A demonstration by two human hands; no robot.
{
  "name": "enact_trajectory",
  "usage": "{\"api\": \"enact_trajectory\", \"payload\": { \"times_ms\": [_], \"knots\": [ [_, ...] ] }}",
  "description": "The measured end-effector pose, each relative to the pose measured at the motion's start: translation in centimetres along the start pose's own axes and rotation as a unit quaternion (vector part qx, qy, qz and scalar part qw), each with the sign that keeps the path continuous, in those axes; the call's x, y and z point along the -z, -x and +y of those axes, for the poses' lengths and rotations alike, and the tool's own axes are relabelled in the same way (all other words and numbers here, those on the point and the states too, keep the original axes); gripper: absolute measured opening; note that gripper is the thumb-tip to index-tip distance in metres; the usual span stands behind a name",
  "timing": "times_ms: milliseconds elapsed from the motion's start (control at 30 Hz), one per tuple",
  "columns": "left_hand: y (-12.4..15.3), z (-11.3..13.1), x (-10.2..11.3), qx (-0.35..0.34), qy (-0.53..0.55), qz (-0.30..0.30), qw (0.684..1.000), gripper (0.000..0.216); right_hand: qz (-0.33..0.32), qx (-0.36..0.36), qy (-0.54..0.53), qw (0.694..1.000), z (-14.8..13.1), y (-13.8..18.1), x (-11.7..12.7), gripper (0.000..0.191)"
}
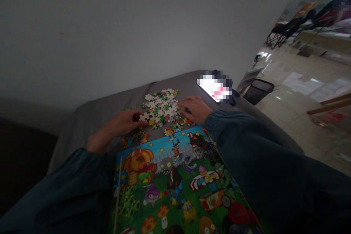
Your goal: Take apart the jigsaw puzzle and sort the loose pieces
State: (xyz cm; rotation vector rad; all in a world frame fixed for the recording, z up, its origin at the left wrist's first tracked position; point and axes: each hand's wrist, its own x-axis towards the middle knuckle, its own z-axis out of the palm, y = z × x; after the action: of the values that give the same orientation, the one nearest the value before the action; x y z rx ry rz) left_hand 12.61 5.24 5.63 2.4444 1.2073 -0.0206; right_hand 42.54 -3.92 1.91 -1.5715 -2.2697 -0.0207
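Head view: a piece [144,116] was pinched by the left hand [120,124], the pile [161,106] just rightward. The right hand [196,109] was laid open there.

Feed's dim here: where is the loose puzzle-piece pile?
Head view, centre: the puzzle-piece pile lies on the grey table between the left hand and right hand, just beyond the cartoon puzzle picture.

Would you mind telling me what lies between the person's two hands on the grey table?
In the head view, a heap of loose jigsaw pieces lies between the left hand and the right hand, on the grey table.
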Motion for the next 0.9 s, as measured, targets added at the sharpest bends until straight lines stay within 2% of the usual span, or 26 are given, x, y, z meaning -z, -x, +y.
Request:
{"api": "enact_trajectory", "payload": {
  "times_ms": [133,233,300,367,500,633,700,800,900],
  "knots": [
    [-0.1,-0.7,0.3,-0.005,0.003,0.030,1.000,0.036,0.005,0.008,0.010,1.000,-0.2,-0.2,-0.1,0.035],
    [0.1,-1.0,1.0,0.003,-0.017,0.091,0.996,0.039,0.018,-0.002,0.000,1.000,-0.3,-0.4,-0.3,0.032],
    [0.2,-1.1,1.3,-0.009,-0.037,0.144,0.989,0.038,0.028,-0.018,-0.022,0.999,-0.4,-0.5,-0.3,0.032],
    [0.3,-1.2,1.5,-0.032,-0.049,0.168,0.984,0.034,0.036,-0.036,-0.063,0.997,-0.5,-0.6,-0.1,0.031],
    [0.2,-1.6,1.1,-0.061,-0.043,0.112,0.991,0.027,0.072,-0.100,-0.202,0.971,-0.3,-0.7,0.9,0.024],
    [0.0,-2.4,0.8,-0.084,-0.005,0.034,0.996,0.035,0.078,-0.166,-0.308,0.933,0.9,-0.6,2.2,0.022],
    [0.2,-2.8,1.0,-0.092,0.013,0.005,0.996,0.042,0.066,-0.168,-0.303,0.936,2.0,-0.6,2.6,0.022],
    [0.6,-2.7,1.9,-0.106,0.030,-0.014,0.994,0.045,0.028,-0.164,-0.240,0.956,3.4,-0.4,3.2,0.024],
    [1.0,-1.1,2.5,-0.118,0.027,0.035,0.992,0.040,-0.046,-0.149,-0.214,0.964,4.5,0.0,3.5,0.023]
  ]
}}
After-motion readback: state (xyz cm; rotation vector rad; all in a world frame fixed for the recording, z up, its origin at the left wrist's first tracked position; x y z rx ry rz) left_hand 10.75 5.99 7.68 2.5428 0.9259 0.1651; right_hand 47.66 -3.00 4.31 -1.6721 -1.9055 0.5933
